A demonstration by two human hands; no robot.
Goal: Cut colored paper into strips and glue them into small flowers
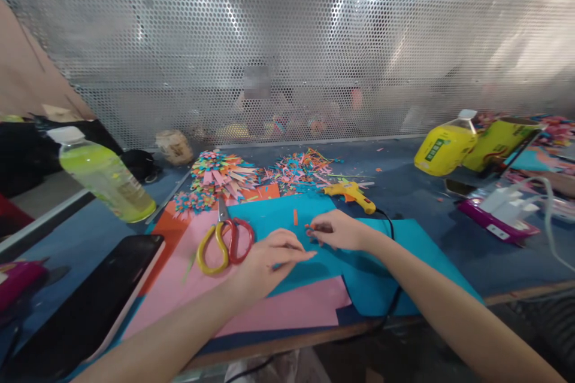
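Observation:
My right hand (339, 230) is closed in a pinch on a tiny rolled piece of orange paper (308, 227), held above blue paper sheets (260, 213). My left hand (274, 260) hovers just left of it, fingers stretched out with nothing visible in them. A short orange paper strip (295, 217) lies on the blue sheet between the hands. Scissors (234, 242) with one yellow and one red handle rest beside my left hand on pink paper (177, 278). Beyond my right hand lies a yellow glue gun (353, 194) with a black cord.
Fringed paper pieces (220, 170) and a heap of paper strips (300, 167) lie at the back. A black phone (90, 305) and a green drink bottle (105, 176) are on the left. A yellow bottle (442, 146) and purple power strip (496, 221) are right. A perforated metal screen (287, 60) stands behind.

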